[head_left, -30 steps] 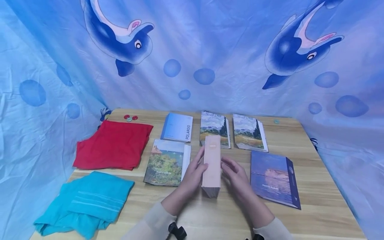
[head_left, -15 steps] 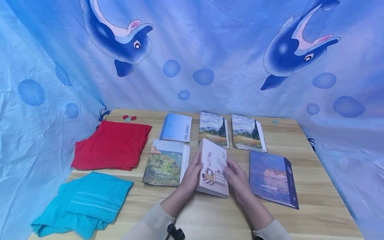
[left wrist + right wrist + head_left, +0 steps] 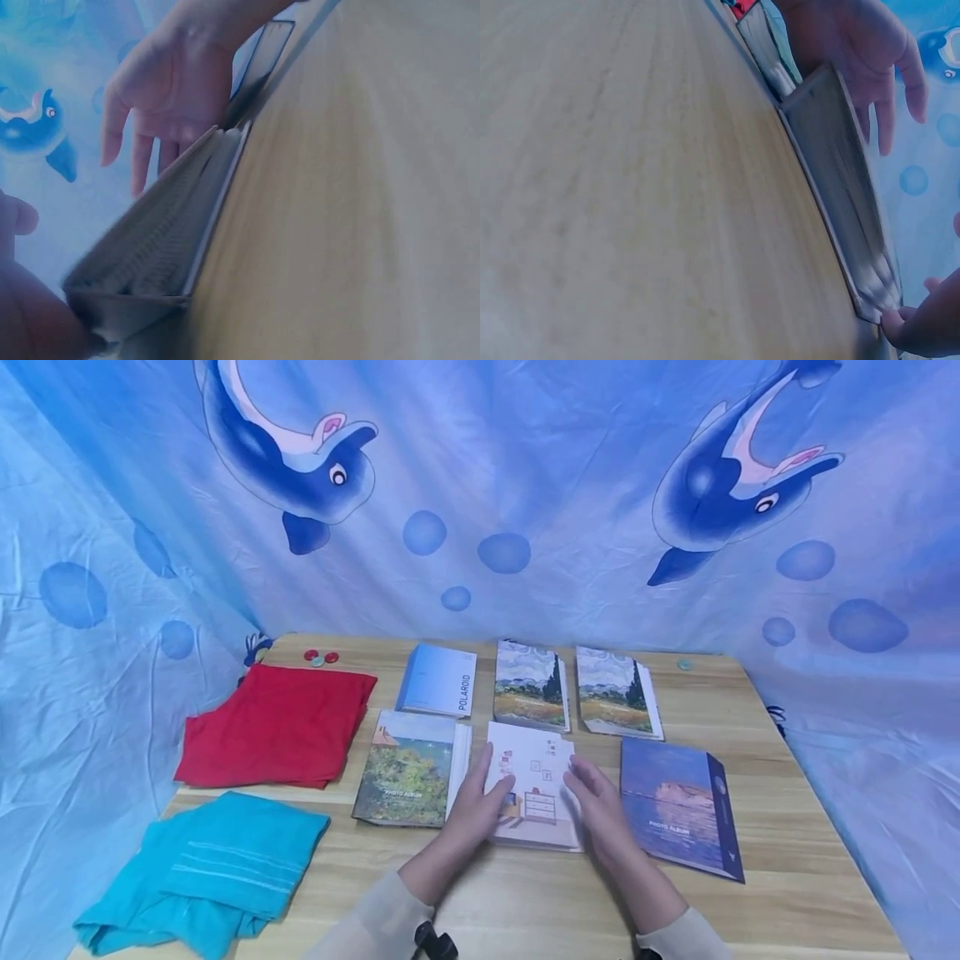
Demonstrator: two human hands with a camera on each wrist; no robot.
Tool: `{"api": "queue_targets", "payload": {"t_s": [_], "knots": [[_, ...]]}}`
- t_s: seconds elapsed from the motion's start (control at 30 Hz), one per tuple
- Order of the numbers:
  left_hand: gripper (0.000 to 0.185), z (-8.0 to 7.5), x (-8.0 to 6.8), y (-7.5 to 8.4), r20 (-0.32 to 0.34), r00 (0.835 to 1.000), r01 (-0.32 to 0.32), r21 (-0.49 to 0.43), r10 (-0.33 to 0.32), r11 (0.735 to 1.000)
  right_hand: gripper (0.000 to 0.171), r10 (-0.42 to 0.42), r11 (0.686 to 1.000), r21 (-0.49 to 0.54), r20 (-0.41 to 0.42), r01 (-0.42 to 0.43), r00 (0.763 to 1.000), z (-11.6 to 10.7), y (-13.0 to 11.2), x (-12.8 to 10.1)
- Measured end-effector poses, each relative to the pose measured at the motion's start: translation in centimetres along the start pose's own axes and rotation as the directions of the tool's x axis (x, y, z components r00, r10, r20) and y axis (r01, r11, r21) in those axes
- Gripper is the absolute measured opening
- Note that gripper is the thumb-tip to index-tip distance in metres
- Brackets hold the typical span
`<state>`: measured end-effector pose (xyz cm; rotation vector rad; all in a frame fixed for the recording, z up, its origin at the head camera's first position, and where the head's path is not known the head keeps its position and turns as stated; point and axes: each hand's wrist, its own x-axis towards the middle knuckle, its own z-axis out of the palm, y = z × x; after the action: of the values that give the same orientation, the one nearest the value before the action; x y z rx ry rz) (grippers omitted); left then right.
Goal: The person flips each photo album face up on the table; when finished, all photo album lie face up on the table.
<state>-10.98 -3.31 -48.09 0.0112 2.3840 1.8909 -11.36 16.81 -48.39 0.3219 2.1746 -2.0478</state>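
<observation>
A pale photo album (image 3: 534, 785) with drawings of furniture and wall pictures lies cover up on the table, between both hands. My left hand (image 3: 468, 810) holds its left side, thumb over the cover. At the right edge my right hand (image 3: 609, 818) touches it with the fingertips. In the left wrist view the ringed page edges of the album (image 3: 169, 232) face the camera, while the right hand (image 3: 184, 82) shows fairly straight fingers beyond them. The right wrist view has the left hand (image 3: 847, 45) behind the album (image 3: 832, 172); the undersides of the fingers are partly hidden.
A garden-picture album (image 3: 408, 777) lies to the left, a violet album (image 3: 667, 806) to the right. Behind are a blue POLAROID album (image 3: 438, 681) and two landscape albums (image 3: 528, 685). Folded red cloth (image 3: 277, 727) and turquoise cloth (image 3: 210, 868) occupy the left side.
The pale album has turned from standing spine up to lying cover up, its top now facing the camera. Both hands stayed at its sides and spread slightly apart.
</observation>
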Motion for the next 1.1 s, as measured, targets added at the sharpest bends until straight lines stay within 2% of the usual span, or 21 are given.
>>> {"api": "queue_targets", "payload": {"t_s": [0.1, 0.17, 0.27, 0.43, 0.67, 0.9, 1.0, 1.1], "knots": [[0.073, -0.1, 0.3, 0.4, -0.033, 0.997, -0.074, 0.068, 0.077, 0.995, 0.057, -0.017, 1.0, 0.01, -0.007, 0.017, 1.0, -0.6, -0.1, 0.0], [0.074, -0.2, 0.5, 0.8, -0.03, 0.991, -0.127, 0.093, 0.13, 0.988, 0.058, -0.031, 1.0, 0.006, -0.013, 0.031, 0.999, -1.0, -0.4, 0.0], [0.075, 0.0, 0.8, 1.3, 0.006, 0.98, -0.196, 0.119, 0.197, 0.973, 0.059, -0.073, 0.997, -0.011, -0.021, 0.072, 0.997, -1.9, -0.9, -0.1], [0.071, 1.2, 1.3, 1.8, 0.098, 0.959, -0.279, 0.186, 0.265, 0.942, 0.056, -0.116, 0.992, -0.051, 0.003, 0.116, 0.993, -3.5, -1.7, 0.0], [0.067, 4.0, 2.2, 2.2, 0.232, 0.926, -0.355, 0.264, 0.298, 0.897, 0.057, -0.107, 0.98, -0.171, -0.004, 0.105, 0.994, -6.0, -2.1, 0.1], [0.067, 6.6, 2.4, 2.6, 0.302, 0.897, -0.407, 0.279, 0.322, 0.87, 0.065, -0.12, 0.97, -0.216, -0.029, 0.111, 0.992, -9.1, -2.0, -0.3], [0.067, 7.7, 2.2, 2.8, 0.33, 0.878, -0.443, 0.279, 0.348, 0.852, 0.066, -0.133, 0.968, -0.224, -0.066, 0.116, 0.989, -10.5, -1.8, -0.6], [0.067, 8.7, 2.0, 2.8, 0.343, 0.871, -0.452, 0.281, 0.351, 0.847, 0.063, -0.163, 0.971, -0.195, -0.114, 0.139, 0.98, -11.9, -1.7, -0.6]]}}
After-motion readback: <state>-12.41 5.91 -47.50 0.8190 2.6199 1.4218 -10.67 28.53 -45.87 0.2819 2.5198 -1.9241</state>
